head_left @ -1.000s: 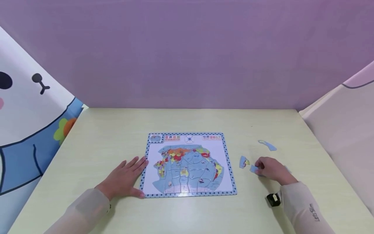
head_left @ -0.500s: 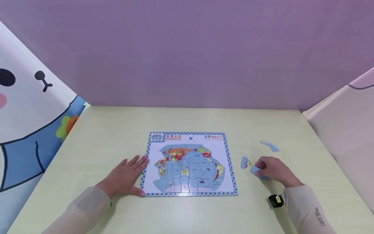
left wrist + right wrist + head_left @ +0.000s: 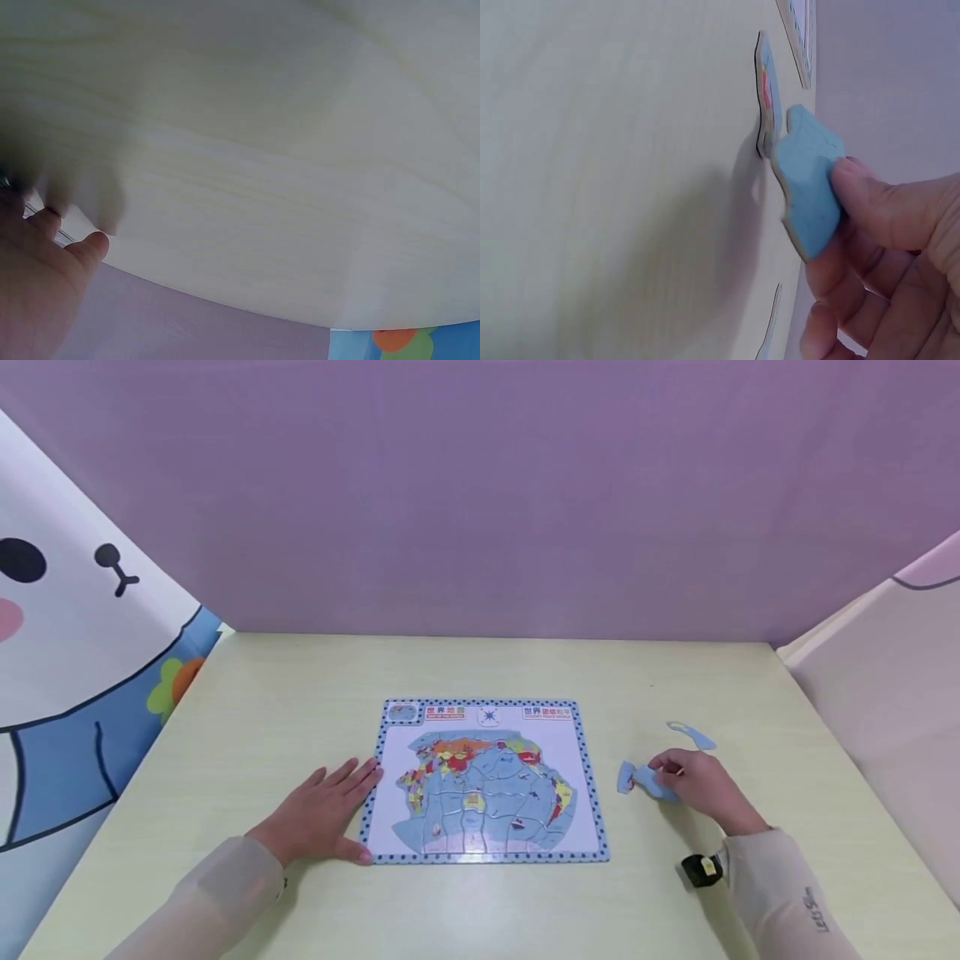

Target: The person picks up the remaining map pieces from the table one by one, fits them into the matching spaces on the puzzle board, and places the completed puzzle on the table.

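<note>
My right hand [image 3: 697, 781] pinches a light-blue puzzle piece [image 3: 808, 180] between thumb and fingers, lifted off the tabletop in the right wrist view. Just left of it lies a second puzzle piece [image 3: 625, 777], blue with red and yellow patches. A long, curved blue piece [image 3: 693, 735] rests on the table beyond the hand. In the middle, the world-map puzzle board [image 3: 390, 827] with a dotted blue border holds many fitted pieces. My left hand [image 3: 322, 814] lies flat with fingers spread, its fingertips and thumb on the board's left edge.
The pale wooden table [image 3: 480, 910] runs back to a purple backdrop [image 3: 480, 502]. A cartoon-print cloth [image 3: 82, 693] hangs at the left, a pale cloth [image 3: 877, 693] at the right. A small black device [image 3: 701, 870] sits by the right wrist.
The right hand has raised the light-blue puzzle piece off the table and shifted slightly away from me. The left hand stays in place on the board.
</note>
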Available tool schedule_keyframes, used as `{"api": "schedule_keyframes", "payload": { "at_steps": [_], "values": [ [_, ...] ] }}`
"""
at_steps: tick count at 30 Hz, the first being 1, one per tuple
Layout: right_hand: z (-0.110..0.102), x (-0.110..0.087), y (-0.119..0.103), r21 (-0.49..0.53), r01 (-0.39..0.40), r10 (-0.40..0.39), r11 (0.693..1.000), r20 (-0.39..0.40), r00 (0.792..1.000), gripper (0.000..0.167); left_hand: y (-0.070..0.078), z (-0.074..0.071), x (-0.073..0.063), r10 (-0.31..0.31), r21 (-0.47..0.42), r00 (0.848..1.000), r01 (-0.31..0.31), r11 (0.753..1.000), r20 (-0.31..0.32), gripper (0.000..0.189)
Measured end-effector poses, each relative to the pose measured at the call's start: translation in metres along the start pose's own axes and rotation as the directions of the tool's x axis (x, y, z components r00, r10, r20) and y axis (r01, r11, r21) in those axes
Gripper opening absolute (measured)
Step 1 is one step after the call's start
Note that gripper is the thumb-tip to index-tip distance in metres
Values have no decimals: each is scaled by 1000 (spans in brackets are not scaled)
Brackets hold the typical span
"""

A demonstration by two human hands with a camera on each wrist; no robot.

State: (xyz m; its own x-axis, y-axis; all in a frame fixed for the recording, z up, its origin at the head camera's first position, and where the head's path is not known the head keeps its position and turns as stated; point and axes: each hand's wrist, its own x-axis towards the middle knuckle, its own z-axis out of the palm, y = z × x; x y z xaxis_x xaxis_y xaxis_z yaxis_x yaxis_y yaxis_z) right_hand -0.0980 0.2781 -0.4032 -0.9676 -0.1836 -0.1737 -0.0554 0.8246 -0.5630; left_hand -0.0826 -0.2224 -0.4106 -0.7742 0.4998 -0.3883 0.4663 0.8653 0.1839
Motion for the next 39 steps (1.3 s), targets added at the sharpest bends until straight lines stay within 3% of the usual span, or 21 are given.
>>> {"api": "schedule_keyframes", "payload": {
  "at_steps": [14, 20, 25, 30, 39],
  "values": [
    [15, 13, -17, 63, 69, -63, 996, -103, 993, 14, -4, 2, 1, 16, 23, 1000, -16, 1000, -13, 111],
    [23, 25, -38, 97, 27, -23, 995, -36, 999, 25, -4, 3, 1, 24, 14, 999, -24, 1000, -21, 111],
    [31, 34, -55, 97, 9, -9, 995, -3, 1000, 24, -3, 2, 0, 17, 5, 1000, -17, 1000, -15, 111],
    [40, 43, -70, 101, 38, -45, 994, 63, 997, 20, -4, 2, 0, 14, 9, 1000, -14, 1000, -17, 111],
    [62, 56, -106, 69, 81, -87, 994, 96, 992, 11, 0, 0, 0, 19, 17, 1000, -19, 1000, -17, 109]
  ]
}}
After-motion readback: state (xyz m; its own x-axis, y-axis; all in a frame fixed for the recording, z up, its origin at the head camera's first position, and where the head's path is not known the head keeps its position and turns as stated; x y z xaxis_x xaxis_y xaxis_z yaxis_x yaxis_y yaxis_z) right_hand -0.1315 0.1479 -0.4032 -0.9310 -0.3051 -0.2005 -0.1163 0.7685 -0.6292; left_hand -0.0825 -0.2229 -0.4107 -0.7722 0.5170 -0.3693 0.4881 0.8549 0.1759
